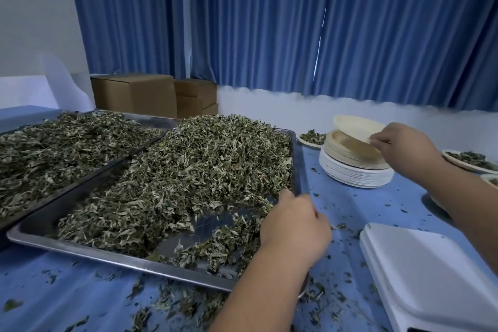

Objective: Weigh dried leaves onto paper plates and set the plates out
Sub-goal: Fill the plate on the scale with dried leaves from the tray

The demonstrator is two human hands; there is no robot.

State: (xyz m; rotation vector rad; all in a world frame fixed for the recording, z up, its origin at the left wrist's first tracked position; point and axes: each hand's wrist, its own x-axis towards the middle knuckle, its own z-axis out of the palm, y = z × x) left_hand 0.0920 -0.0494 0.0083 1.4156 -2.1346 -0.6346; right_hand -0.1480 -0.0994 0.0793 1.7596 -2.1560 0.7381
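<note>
Fetching a plate: right hand (404,148) pinching top plate (355,127) by the rim, tilted off stack (355,172) at 2 o'clock; left hand (293,224) over leaves (202,170) at tray's (107,252) 3 o'clock edge (fingers hidden, grip unclear); next, probably plate set level on scale (431,272) at 4 o'clock.

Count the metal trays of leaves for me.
2: the near tray, by the left hand; the far tray behind it on the left, partly out of frame.

Blue pleated curtains (269,21) hang across the back, a thin bright gap showing between two panels. A white wall (269,105) runs below them. Brown cardboard boxes (134,94) stand stacked behind the blue table cover (21,264).
</note>
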